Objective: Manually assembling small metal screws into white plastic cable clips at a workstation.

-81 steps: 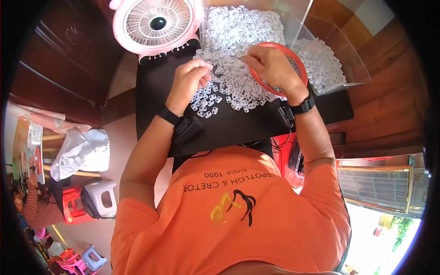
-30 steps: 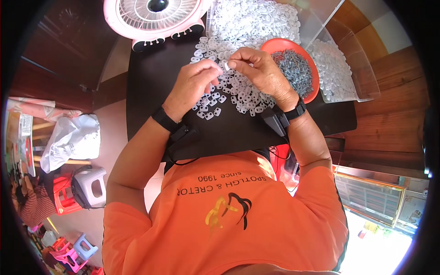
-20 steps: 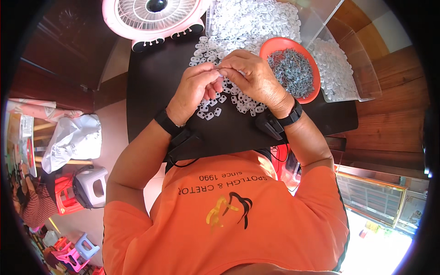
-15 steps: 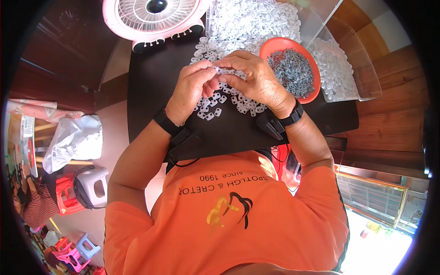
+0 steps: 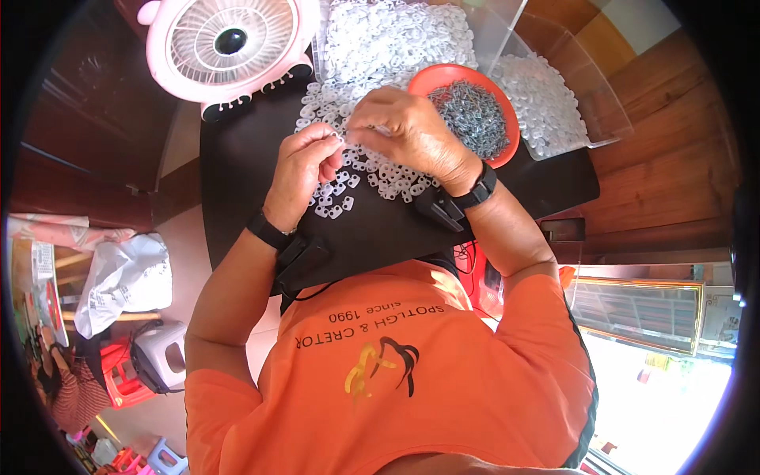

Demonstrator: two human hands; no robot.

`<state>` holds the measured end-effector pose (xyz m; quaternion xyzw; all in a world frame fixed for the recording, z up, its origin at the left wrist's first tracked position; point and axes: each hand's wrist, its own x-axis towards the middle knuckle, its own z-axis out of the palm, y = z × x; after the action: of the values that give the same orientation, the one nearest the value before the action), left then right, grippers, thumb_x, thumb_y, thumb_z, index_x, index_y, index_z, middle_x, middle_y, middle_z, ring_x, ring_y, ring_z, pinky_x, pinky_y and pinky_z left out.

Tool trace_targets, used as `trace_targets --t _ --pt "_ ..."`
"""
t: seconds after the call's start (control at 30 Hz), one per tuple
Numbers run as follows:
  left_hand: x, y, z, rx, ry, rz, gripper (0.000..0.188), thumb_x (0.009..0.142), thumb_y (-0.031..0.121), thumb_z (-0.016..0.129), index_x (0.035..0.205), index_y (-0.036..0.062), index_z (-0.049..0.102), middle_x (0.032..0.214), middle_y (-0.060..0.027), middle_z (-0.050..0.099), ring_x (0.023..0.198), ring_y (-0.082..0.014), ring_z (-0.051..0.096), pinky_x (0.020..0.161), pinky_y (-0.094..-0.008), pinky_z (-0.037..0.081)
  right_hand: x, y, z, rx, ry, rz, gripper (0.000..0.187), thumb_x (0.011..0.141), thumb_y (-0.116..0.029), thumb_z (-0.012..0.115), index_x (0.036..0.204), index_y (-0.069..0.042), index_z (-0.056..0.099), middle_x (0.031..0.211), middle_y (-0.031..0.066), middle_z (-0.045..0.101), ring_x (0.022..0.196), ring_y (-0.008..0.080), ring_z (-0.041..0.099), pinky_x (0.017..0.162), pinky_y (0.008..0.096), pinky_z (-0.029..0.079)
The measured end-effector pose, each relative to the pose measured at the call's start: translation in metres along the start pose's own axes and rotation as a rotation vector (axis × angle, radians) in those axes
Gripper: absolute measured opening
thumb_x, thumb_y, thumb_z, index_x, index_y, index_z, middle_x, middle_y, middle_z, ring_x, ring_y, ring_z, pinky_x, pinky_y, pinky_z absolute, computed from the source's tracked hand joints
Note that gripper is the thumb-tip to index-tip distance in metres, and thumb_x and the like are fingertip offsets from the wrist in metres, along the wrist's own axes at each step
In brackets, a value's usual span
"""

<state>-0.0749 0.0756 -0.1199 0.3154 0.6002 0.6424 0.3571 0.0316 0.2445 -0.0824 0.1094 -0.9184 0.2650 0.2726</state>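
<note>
At the left, the pink fan (image 5: 229, 43) stands on the black table (image 5: 372, 241). Next comes the left hand (image 5: 305, 162), whose thumb and forefinger are pressed together on a small white plastic piece (image 5: 340, 138). The piece sits at these fingertips; its long axis is too small to tell. Below and around lie the loose white two-hole pieces (image 5: 392, 178). The right hand (image 5: 412, 131) hangs above them, its fingertips just to the right of the held piece. Its fingers are bent, but blur and shadow hide the grip, so I cannot tell if it pinches something. Farther right is the red bowl (image 5: 434, 75) with thin grey metal fasteners (image 5: 473, 123), nearer to the right hand; then the clear bin (image 5: 609, 119).

Compared with half a second ago, when both hands meet at the pieces, the right fingers are now lifted a little away.
</note>
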Motion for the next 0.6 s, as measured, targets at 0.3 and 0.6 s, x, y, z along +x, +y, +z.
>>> trace_targets --t 0.3,0.6 --pt "0.003 -0.002 -0.005 -0.036 0.065 0.053 0.019 0.089 0.019 0.054 0.076 0.0053 0.059 0.062 0.0001 0.054 0.051 -0.0056 0.045 0.047 -0.0202 0.035 -0.014 0.065 -0.058 -0.681 -0.059 0.441 0.021 0.085 -0.025 0.059 0.093 -0.01 0.069 0.09 0.0118 0.066 0.085 0.0327 0.062 0.074 0.0405 0.049" --pt "0.004 -0.004 -0.005 -0.001 0.091 0.048 0.019 0.088 0.019 0.054 0.077 0.0052 0.059 0.063 -0.0002 0.054 0.049 -0.0054 0.045 0.045 -0.0199 0.033 -0.016 0.096 -0.046 -0.696 -0.295 0.416 0.018 0.081 -0.021 0.055 0.08 -0.009 0.067 0.082 0.012 0.065 0.082 0.032 0.061 0.07 0.0434 0.048"
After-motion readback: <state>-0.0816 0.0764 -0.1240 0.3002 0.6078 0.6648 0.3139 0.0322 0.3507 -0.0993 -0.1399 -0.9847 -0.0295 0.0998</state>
